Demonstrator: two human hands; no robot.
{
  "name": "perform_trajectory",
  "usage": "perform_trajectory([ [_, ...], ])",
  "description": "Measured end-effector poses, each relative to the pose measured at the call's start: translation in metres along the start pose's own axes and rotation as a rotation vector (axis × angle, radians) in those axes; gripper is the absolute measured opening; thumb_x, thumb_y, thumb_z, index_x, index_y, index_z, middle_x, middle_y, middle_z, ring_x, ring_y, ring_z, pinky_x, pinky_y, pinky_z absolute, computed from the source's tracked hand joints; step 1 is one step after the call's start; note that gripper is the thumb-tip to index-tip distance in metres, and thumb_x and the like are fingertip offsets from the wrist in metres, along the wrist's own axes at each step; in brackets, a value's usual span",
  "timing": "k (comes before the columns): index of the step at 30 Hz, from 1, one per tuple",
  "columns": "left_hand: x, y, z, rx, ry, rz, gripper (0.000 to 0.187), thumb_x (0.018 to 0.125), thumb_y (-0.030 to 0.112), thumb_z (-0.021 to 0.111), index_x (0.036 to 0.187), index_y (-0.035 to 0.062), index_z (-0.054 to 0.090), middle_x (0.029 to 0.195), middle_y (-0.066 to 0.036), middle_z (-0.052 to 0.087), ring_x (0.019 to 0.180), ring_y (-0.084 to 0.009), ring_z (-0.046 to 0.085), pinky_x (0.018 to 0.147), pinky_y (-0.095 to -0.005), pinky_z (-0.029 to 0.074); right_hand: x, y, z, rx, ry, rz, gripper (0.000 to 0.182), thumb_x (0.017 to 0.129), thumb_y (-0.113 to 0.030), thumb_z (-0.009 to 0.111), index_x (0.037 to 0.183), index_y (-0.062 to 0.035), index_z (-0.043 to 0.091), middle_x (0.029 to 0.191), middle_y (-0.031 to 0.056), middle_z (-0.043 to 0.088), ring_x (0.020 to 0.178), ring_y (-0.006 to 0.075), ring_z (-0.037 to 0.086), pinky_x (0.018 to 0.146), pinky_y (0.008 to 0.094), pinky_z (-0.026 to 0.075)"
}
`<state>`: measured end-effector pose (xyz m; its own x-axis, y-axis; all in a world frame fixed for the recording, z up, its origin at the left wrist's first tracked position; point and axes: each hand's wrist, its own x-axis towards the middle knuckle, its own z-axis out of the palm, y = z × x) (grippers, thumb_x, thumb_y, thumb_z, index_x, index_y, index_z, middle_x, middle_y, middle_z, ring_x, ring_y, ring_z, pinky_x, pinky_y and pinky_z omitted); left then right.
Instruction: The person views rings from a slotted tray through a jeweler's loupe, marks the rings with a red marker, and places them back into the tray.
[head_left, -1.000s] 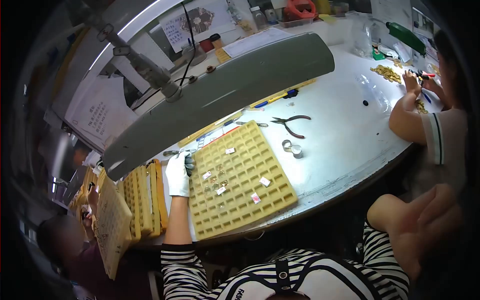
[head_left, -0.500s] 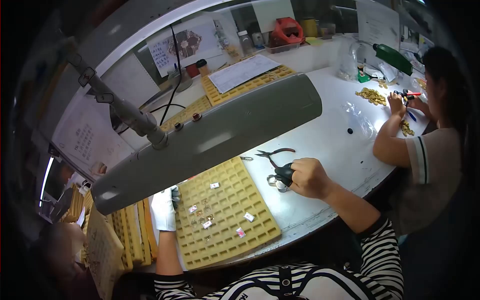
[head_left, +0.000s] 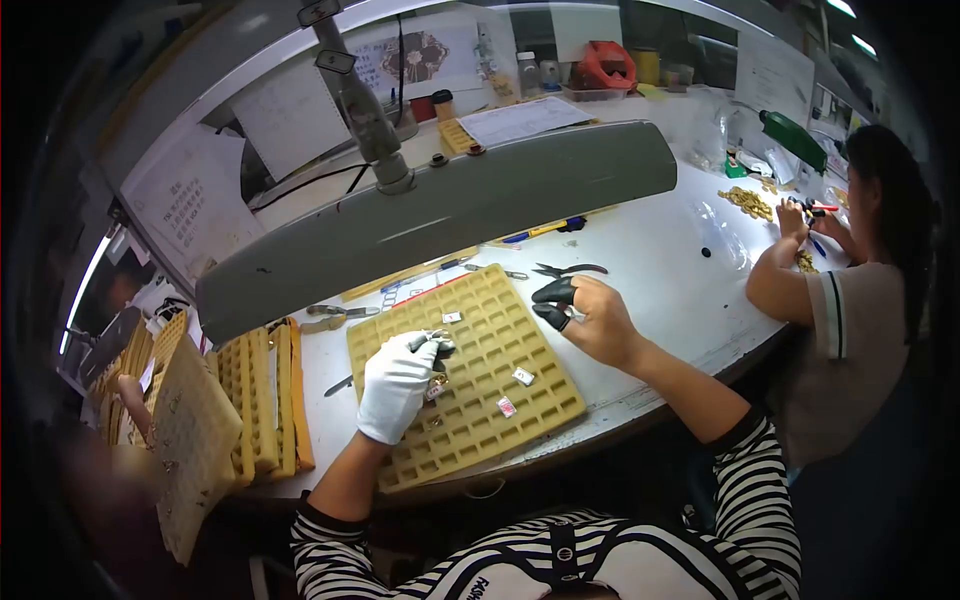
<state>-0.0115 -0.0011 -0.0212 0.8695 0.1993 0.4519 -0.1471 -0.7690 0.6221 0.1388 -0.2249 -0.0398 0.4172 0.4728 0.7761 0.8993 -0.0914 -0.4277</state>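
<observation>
My left hand, in a white glove, is over the middle of the yellow grid tray. Fingers are curled narrow, pinching a small metal piece just above the tray cells; what the piece is exactly is too small to tell.

My right hand sits at the tray's far right corner, bare except for black caps on thumb and forefinger. Those two fingers are pinched close around a small shiny ring; most of it is hidden by the fingers.

In the tray: a few small tags, one near the top, two on the right side. The other cells look bare from here.

Around it: pliers lie on the white table just past my right hand. A blue and yellow pen is further back. A stack of more yellow trays stands on edge to the left of my tray, just beside it.

The grey lamp head hangs across the upper view and blocks the back of the table behind the tray.

A co-worker sits at the right end, well apart, hands on a pile of gold bits. Another person's hand shows low at the left by the trays.
</observation>
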Motion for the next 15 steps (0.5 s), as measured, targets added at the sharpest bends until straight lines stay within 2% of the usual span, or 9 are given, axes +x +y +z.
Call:
perform_trajectory([
  [2, 0.000, 0.022, -0.004, -0.332, -0.097, -0.391, 0.022, 0.094, 0.018, 0.051, 0.093, 0.0021, 0.067, 0.083, -0.004, 0.068, 0.067, -0.0080, 0.061, 0.058, -0.0215, 0.047, 0.009, -0.024, 0.014, 0.079, -0.103, -0.048, 0.023, 0.080, -0.020, 0.069, 0.096, -0.0040, 0.068, 0.079, 0.0088, 0.063, 0.076, 0.0258, 0.059, 0.068, 0.0349, 0.047],
  [3, -0.001, 0.022, -0.004, -0.400, -0.099, -0.391, 0.024, 0.094, 0.020, 0.051, 0.094, 0.0029, 0.067, 0.084, -0.004, 0.068, 0.068, -0.0076, 0.061, 0.057, -0.0220, 0.047, 0.012, -0.034, 0.017, 0.059, -0.213, -0.010, 0.025, 0.081, -0.021, 0.069, 0.100, -0.0033, 0.066, 0.089, 0.0096, 0.065, 0.081, 0.0242, 0.061, 0.072, 0.0337, 0.048],
  [4, -0.002, 0.022, -0.007, -0.380, -0.163, -0.354, 0.025, 0.095, 0.021, 0.050, 0.096, 0.0024, 0.067, 0.085, -0.003, 0.067, 0.069, -0.0076, 0.061, 0.058, -0.0221, 0.048, 0.014, -0.037, 0.025, 0.122, -0.241, 0.004, 0.025, 0.082, -0.021, 0.069, 0.099, -0.0031, 0.066, 0.090, 0.0098, 0.065, 0.083, 0.0244, 0.061, 0.074, 0.0345, 0.048],
  [6, -0.002, 0.032, -0.013, -0.472, -0.242, -0.394, 0.025, 0.095, 0.021, 0.049, 0.094, 0.0028, 0.066, 0.082, -0.003, 0.067, 0.069, -0.0076, 0.060, 0.060, -0.0223, 0.047, 0.020, -0.041, 0.035, 0.162, -0.283, -0.012, 0.023, 0.083, -0.020, 0.068, 0.098, -0.0024, 0.065, 0.090, 0.0105, 0.065, 0.083, 0.0241, 0.062, 0.075, 0.0339, 0.048],
  [8, 0.001, 0.034, -0.017, -0.532, -0.232, -0.416, 0.024, 0.095, 0.020, 0.049, 0.093, 0.0030, 0.066, 0.081, -0.003, 0.066, 0.069, -0.0076, 0.059, 0.061, -0.0223, 0.047, 0.027, -0.045, 0.042, 0.229, -0.315, 0.009, 0.020, 0.084, -0.016, 0.067, 0.097, -0.0016, 0.065, 0.090, 0.0104, 0.064, 0.081, 0.0222, 0.061, 0.074, 0.0322, 0.049],
  [11, 0.005, 0.015, -0.018, -0.618, -0.257, -0.444, 0.024, 0.095, 0.021, 0.049, 0.092, 0.0033, 0.065, 0.081, -0.003, 0.066, 0.069, -0.0075, 0.059, 0.061, -0.0223, 0.047, 0.034, -0.051, 0.046, 0.350, -0.354, 0.156, 0.013, 0.086, -0.012, 0.065, 0.094, -0.0016, 0.064, 0.086, 0.0065, 0.063, 0.078, 0.0154, 0.058, 0.072, 0.0288, 0.047],
  [15, 0.004, 0.013, -0.019, -0.680, -0.281, -0.490, 0.026, 0.095, 0.025, 0.050, 0.095, 0.0033, 0.064, 0.082, -0.002, 0.066, 0.069, -0.0070, 0.059, 0.062, -0.0221, 0.047, 0.043, -0.053, 0.046, 0.431, -0.444, 0.232, 0.014, 0.087, -0.012, 0.064, 0.096, -0.0019, 0.064, 0.083, 0.0051, 0.060, 0.076, 0.0136, 0.054, 0.073, 0.0274, 0.045],
])
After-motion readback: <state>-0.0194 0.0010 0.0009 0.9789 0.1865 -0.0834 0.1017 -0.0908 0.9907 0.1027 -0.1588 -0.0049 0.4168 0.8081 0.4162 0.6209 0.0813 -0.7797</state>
